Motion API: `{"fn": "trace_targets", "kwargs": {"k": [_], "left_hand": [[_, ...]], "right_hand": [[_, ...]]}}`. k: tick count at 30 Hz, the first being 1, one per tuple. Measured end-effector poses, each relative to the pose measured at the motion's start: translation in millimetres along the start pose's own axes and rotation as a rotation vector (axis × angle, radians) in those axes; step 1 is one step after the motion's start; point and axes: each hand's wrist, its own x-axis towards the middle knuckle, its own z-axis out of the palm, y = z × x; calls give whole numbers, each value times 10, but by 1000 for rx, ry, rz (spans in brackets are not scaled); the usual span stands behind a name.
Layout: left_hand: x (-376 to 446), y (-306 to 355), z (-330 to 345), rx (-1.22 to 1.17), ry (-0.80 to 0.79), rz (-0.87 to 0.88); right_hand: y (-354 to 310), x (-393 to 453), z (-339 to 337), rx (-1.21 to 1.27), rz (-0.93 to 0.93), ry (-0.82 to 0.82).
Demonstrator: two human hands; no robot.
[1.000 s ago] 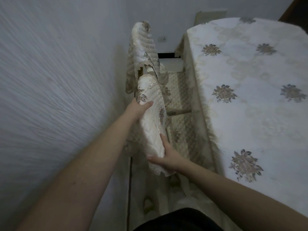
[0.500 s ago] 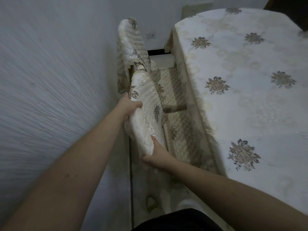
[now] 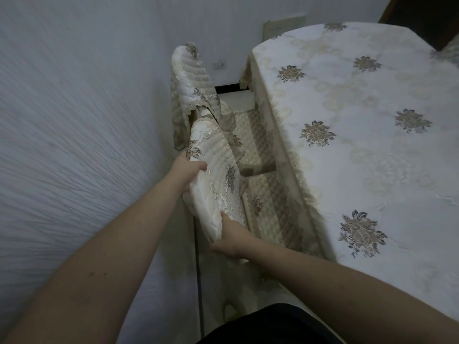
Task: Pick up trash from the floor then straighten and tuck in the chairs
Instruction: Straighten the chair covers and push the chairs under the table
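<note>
Two chairs in cream quilted covers with floral embroidery stand in a row between the wall and the table. The near chair's backrest is held at both ends. My left hand grips its far left edge, fingers curled over the cover. My right hand grips the near lower end of the same backrest. Its quilted seat lies partly under the tablecloth edge. The far chair stands just beyond, its seat also beside the table.
A table under a cream floral tablecloth fills the right side. A textured white wall runs close on the left, leaving a narrow strip of floor. A wall socket sits behind the far chair.
My left hand has curled tighter round the backrest's edge and my right hand has slid to its near lower end. The near chair's backrest has shifted slightly toward me and the wall.
</note>
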Motion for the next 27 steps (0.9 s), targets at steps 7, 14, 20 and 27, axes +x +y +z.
{"fn": "trace_targets", "kwargs": {"k": [7,14,20,27], "left_hand": [[42,-86,-111,5,-24,8],[196,-146,-144,11,-15,-22],[215,-110,-209,26,-25,-36],[114,-73,-210,37,-35,-2]], "right_hand": [[-57,0,81,-42,-7,0],[-51,52,103,-48,-32,6],[-119,136,165,-33,-29,-17],[-138,98,186,13,-30,-4]]}}
